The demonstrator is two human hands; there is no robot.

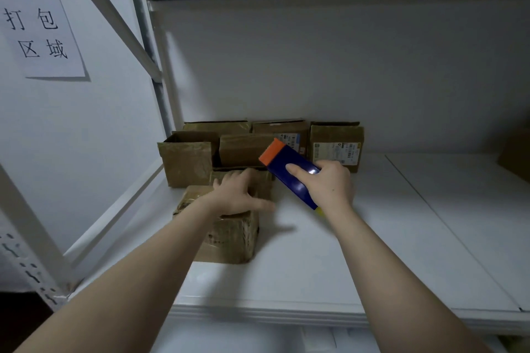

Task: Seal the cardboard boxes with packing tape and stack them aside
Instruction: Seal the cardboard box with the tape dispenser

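A small taped cardboard box [229, 241] sits on the white shelf [372, 238], nearest to me. My left hand [239, 195] rests flat on its top with the fingers spread. My right hand [329, 183] holds a blue tape dispenser [292, 172] with an orange toothed end, lifted above the shelf to the right of the box. Behind them several brown boxes [187, 159] stand in a cluster against the back wall, some with shipping labels.
A white metal rack upright [166, 71] and diagonal brace stand at the left. A paper sign [37, 23] with black characters hangs on the left wall. Another box corner [516, 155] shows at the far right. A shelf deck hangs overhead.
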